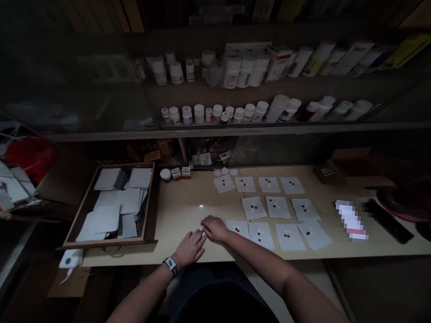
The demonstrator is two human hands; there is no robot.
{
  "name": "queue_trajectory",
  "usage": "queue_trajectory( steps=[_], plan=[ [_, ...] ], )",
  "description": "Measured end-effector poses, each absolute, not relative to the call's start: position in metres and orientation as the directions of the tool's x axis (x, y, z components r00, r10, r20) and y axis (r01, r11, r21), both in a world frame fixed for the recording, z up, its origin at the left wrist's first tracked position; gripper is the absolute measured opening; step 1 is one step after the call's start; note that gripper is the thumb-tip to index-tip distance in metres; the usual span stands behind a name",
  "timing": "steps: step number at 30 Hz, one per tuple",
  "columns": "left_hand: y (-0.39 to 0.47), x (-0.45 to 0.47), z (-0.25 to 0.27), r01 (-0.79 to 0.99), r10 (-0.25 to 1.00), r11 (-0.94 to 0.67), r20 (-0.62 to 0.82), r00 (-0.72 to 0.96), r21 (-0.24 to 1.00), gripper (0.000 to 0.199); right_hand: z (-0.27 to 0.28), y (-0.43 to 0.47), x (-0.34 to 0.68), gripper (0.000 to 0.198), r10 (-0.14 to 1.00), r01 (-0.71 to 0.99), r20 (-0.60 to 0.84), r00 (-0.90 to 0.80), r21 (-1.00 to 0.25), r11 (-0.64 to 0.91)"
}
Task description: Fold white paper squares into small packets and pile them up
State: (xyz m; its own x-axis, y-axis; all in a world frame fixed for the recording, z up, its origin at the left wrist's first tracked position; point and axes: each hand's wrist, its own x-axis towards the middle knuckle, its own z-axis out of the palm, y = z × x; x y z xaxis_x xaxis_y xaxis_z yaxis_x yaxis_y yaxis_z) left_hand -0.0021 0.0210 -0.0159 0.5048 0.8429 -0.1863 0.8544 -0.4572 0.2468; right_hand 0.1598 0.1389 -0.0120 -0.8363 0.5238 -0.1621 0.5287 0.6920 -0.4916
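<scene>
My left hand (190, 246), with a watch (170, 265) on its wrist, and my right hand (214, 228) meet over the pale counter. Fingers of both are closed on a small piece of white paper (203, 230), mostly covered by them. To their right, white paper squares lie in rows; one sheet (287, 244) is beside another sheet (313, 241), each bearing red and white pills. Behind my hands, small folded paper packets (225, 171) sit close together at the counter's back.
Left of my hands, an open wooden drawer (153, 211) holds stacks of white paper. A white bottle (165, 175) and small boxes (181, 173) stand near it. A dark phone (390, 221) and an open cardboard box (361, 169) lie at right. Shelves of medicine bottles (278, 109) rise behind.
</scene>
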Motion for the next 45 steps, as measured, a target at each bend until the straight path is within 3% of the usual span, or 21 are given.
queue_trajectory(
  steps=[3,8,19,25,29,36,41,45],
  plan=[
    [0.022,-0.005,-0.015,0.846,0.831,-0.479,-0.188,0.523,0.234,0.052,-0.011,0.14,0.149,0.017,0.599,0.637,-0.268,-0.754,-0.52,0.569],
    [0.02,-0.006,-0.015,0.844,0.823,-0.496,-0.2,0.532,0.204,0.051,-0.009,0.146,0.135,0.019,0.626,0.742,-0.413,-0.662,-0.477,0.47],
    [0.021,-0.008,-0.015,0.834,0.812,-0.525,-0.195,0.55,0.168,0.049,-0.005,0.149,0.135,0.019,0.591,0.723,-0.427,-0.685,-0.498,0.479],
    [0.022,-0.009,-0.014,0.838,0.815,-0.516,-0.198,0.545,0.18,0.049,-0.015,0.141,0.14,0.018,0.641,0.673,-0.291,-0.71,-0.548,0.497],
    [0.023,-0.009,-0.014,0.841,0.82,-0.507,-0.195,0.538,0.188,0.051,-0.018,0.139,0.151,0.018,0.614,0.602,-0.192,-0.766,-0.551,0.579],
    [0.025,-0.007,-0.014,0.852,0.836,-0.485,-0.181,0.518,0.197,0.049,-0.025,0.139,0.167,0.022,0.38,0.385,-0.093,-0.92,-0.387,0.838],
    [0.023,-0.007,-0.016,0.851,0.839,-0.481,-0.173,0.517,0.21,0.05,-0.031,0.128,0.176,0.025,0.369,0.355,-0.004,-0.929,-0.283,0.891],
    [0.02,-0.007,-0.021,0.851,0.846,-0.469,-0.156,0.509,0.235,0.05,-0.032,0.121,0.184,0.026,0.369,0.345,0.041,-0.929,-0.274,0.898]
  ],
)
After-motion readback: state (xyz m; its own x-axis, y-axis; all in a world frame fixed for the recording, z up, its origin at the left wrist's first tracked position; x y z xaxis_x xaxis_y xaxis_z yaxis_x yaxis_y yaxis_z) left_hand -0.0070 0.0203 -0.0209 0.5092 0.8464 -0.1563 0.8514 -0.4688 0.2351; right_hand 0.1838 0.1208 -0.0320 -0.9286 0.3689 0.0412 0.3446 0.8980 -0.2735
